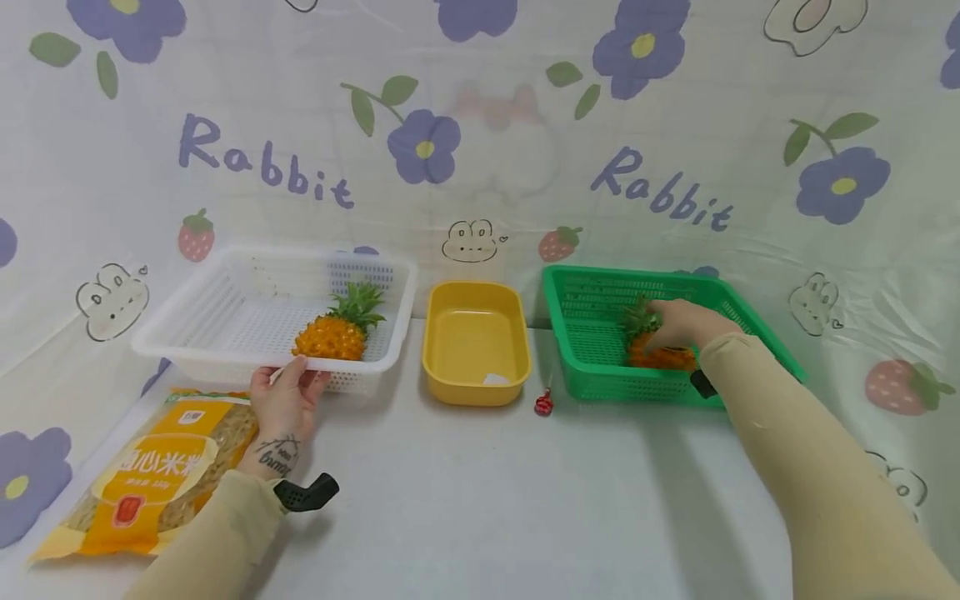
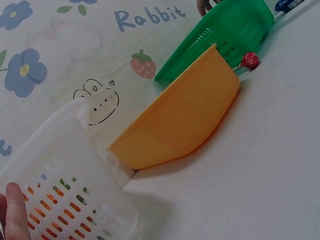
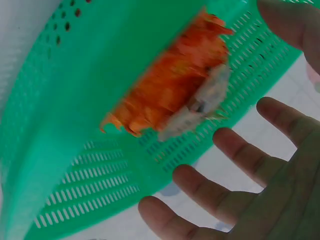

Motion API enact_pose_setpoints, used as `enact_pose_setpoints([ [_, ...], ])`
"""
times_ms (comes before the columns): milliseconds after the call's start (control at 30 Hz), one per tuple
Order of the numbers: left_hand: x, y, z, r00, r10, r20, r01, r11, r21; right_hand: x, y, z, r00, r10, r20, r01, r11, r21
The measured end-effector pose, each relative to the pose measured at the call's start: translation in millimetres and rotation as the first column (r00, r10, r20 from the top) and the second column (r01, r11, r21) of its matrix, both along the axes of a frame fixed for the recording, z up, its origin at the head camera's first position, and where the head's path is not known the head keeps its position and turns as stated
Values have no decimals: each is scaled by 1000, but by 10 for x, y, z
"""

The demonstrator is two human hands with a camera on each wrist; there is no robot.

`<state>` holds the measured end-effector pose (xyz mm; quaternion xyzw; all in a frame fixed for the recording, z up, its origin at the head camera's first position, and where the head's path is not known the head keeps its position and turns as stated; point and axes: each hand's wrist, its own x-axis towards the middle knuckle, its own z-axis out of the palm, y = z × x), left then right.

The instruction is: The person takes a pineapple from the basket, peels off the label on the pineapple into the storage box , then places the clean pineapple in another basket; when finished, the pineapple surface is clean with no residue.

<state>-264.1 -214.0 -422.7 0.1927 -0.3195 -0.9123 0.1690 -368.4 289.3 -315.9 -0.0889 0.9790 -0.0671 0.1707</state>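
Observation:
My left hand (image 1: 288, 400) holds the near rim of the white basket (image 1: 172, 354), thumb on top of the rim and fingers at the outer wall. A pineapple (image 1: 330, 337) with green leaves lies inside it. Over the green basket (image 1: 622, 383) reaches my right hand (image 1: 686, 323), beside a second pineapple (image 3: 170, 80). The right wrist view shows this hand's fingers (image 3: 245, 155) spread and apart from the fruit. There the pineapple's body is orange with a pale cut-looking patch; its leaves are hidden.
Between the baskets stands a yellow tub (image 1: 476, 392) with a small white piece (image 1: 495, 379) in it. A red-wrapped lollipop (image 1: 543, 404) lies between tub and green basket. At the left lies an orange-and-clear food bag (image 1: 150, 475). A patterned curtain (image 1: 495, 225) hangs behind.

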Motion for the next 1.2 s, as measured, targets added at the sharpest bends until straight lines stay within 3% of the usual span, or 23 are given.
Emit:
enact_pose_setpoints([
  [267, -13, -31, 2, 1000, 5, -13, -5, 1000, 5, 26, 23, -147, 997, -61, 54, 61, 998, -4],
  [467, -24, -62, 8, 1000, -1, -18, 2, 1000, 15, -34, 29, -212, 998, -27, 56, 28, 1000, -11],
  [767, -21, -95, 33, 1000, 8, -22, -8, 1000, -6, -115, -14, -154, 995, -2, 98, 2, 1000, 0],
  [1000, -3, -78, 5, 1000, -23, 8, 23, 999, -27, -101, -36, -110, 977, -36, 210, 27, 999, 46],
  [1200, -13, -113, 1, 999, -37, 9, 38, 999, -26, -117, -113, -142, 979, -41, 200, 23, 995, 94],
])
